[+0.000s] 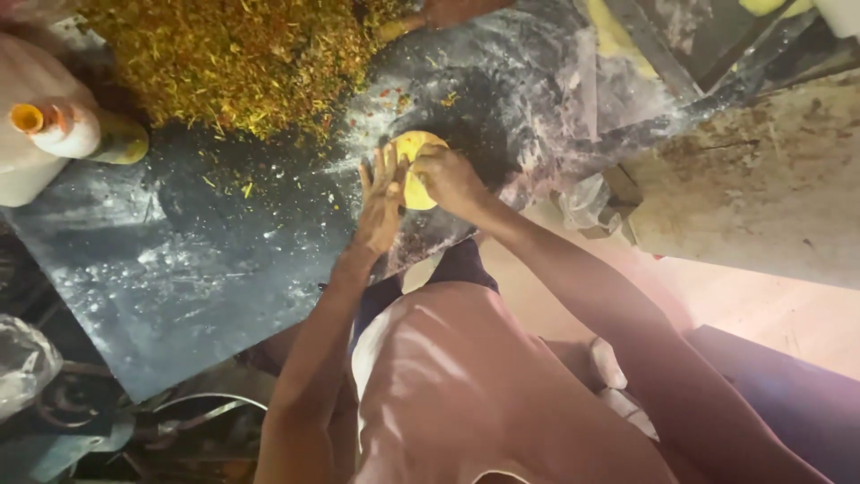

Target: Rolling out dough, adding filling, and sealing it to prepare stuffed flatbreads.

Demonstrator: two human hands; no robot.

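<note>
- Yellow round flat disc of dough (417, 170) sits on the dark flour-dusted slab worktop (224, 269), near its front edge, head view.
- Left hand (383, 204) lies over the disc's left side, fingers spread flat, fingertips (391, 159) on the dough rim.
- Right hand (451, 179) covers the disc's right side, fingers curled onto it, touching the dough.
- Both hands close together, almost meeting over the disc; pressing on it from both sides, not wrapped round it.
- Only the top arc and a middle strip of the disc show between the hands; rest hidden under them.
- White flour smears ring the disc on the slab, thickest behind and right of it.
- Heap of chopped yellow-green filling with red flecks (233, 54) sits at the slab's far left part, well apart from the disc; loose bits scattered between.
- White plastic bottle with orange nozzle (63, 130) lies tilted at the left edge, beside the heap.
- Another person's hand (448, 11) shows at the top edge, just beside the heap; what it does cannot be told.
- Crumpled clear plastic wrap (587, 202) lies right of the slab, near the right forearm.
- Stained pale board surface (761, 179) fills the right side.
- Person's pinkish-lit garment (466, 385) fills bottom centre, below both arms.
</note>
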